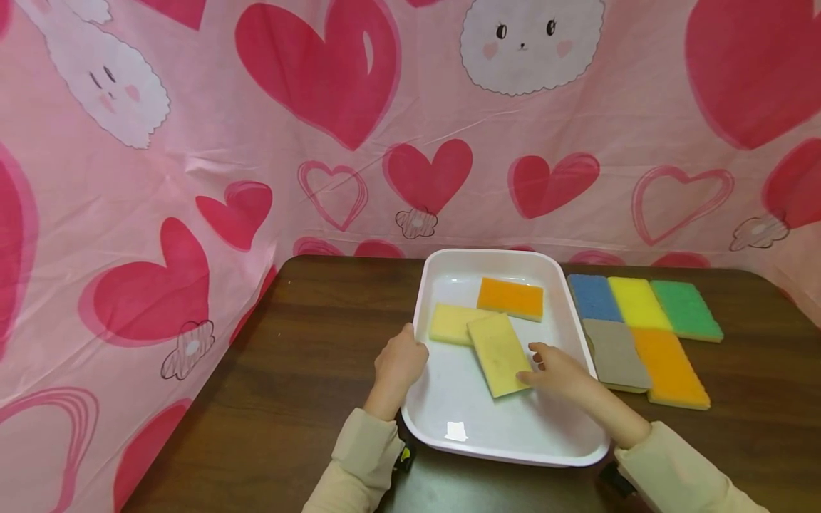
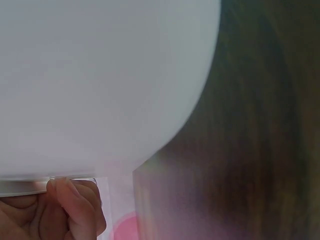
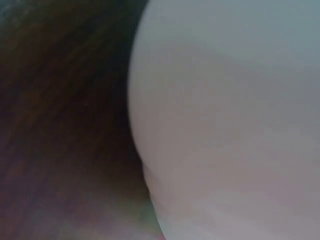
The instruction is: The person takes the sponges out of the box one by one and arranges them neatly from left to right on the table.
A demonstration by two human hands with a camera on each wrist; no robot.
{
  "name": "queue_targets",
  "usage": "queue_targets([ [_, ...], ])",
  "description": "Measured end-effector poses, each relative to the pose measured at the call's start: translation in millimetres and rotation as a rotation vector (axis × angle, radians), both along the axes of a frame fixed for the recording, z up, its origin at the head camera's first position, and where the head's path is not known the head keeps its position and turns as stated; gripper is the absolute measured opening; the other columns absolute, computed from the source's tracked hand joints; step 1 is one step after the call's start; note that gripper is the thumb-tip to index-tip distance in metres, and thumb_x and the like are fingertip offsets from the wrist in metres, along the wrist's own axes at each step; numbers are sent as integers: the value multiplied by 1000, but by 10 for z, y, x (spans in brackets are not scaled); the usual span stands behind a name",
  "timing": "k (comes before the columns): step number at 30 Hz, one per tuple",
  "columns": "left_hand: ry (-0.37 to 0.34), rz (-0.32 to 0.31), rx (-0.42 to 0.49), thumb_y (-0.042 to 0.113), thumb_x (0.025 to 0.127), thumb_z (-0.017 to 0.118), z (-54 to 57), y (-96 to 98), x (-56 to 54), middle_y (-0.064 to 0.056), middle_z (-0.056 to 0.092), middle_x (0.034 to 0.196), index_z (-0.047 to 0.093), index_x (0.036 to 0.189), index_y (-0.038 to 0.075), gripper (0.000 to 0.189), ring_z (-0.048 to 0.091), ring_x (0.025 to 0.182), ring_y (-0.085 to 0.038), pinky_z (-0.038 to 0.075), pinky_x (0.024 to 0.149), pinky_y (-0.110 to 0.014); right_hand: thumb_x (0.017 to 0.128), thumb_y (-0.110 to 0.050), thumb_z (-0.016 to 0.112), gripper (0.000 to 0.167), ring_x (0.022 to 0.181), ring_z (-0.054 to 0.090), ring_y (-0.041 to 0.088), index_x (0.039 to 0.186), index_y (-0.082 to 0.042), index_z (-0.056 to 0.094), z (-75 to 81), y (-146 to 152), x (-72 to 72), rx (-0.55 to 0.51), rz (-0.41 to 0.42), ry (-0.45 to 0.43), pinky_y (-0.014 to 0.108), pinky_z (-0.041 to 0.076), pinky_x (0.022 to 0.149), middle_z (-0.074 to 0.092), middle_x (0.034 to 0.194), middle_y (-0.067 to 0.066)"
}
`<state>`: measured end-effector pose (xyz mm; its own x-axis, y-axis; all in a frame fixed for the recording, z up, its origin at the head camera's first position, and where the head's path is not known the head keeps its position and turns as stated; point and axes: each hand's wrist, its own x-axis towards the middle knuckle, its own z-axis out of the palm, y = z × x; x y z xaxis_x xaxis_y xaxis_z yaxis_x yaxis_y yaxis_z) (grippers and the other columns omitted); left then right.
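A white plastic tray (image 1: 474,433) stands on the table, and my left hand (image 1: 400,362) grips its left rim. In the left wrist view the curled fingers (image 2: 77,207) are at the rim, under the blurred tray wall (image 2: 100,90). Inside lie an orange scouring sponge (image 1: 510,298) and two pale yellow sponges. One pale sponge (image 1: 499,355) slants over the corner of the other pale sponge (image 1: 452,324). My right hand (image 1: 561,374) is over the tray's right part, thumb at the slanted sponge's right edge, its other fingers loosely bent beside it.
Right of the tray, sponges lie side by side on the brown wooden table (image 1: 308,356): blue (image 1: 595,298), yellow (image 1: 638,303), green (image 1: 686,310), grey (image 1: 614,355) and orange (image 1: 670,367). A pink cloth with hearts (image 1: 346,192) hangs behind and at the left.
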<state>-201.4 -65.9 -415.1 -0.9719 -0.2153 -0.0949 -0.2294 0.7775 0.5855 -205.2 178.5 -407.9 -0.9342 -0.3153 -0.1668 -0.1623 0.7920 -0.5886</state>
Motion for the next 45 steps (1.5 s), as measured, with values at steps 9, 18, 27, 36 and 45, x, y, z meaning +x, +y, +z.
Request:
queue_targets([
  [9,-4,-4,-1,13,88,45,1,11,-3,-20,67,106,55,115,3,31,64,89,-35,45,68,-49,86,-22,66,65,97,61,36,128,21,41,-48,-35,4,29,-18,-38,49,49,87,60,111,33],
  [18,-5,-4,1,13,88,45,21,10,-1,-20,67,105,55,115,3,31,64,89,-35,45,68,-48,87,-18,64,57,93,61,32,127,17,44,-54,-50,8,6,-36,-35,44,51,82,62,107,29],
  [27,-10,-1,-4,13,88,44,31,6,5,-20,67,107,55,114,3,30,65,90,-36,46,69,-49,85,-17,66,55,86,61,25,125,16,47,-49,-55,16,-19,-38,-60,38,51,74,65,101,25],
  [36,-7,5,-7,13,87,44,18,9,-1,-20,68,108,55,116,4,32,65,92,-37,46,71,-51,82,-19,71,52,76,54,19,119,11,50,-29,-61,28,-52,-76,-91,28,43,65,62,89,14],
  [45,-6,11,-5,13,87,43,1,7,-11,-19,68,109,55,116,4,33,64,94,-36,46,74,-51,82,-18,71,44,78,52,20,112,8,51,-27,-39,42,-138,-76,-40,29,40,67,56,85,10],
])
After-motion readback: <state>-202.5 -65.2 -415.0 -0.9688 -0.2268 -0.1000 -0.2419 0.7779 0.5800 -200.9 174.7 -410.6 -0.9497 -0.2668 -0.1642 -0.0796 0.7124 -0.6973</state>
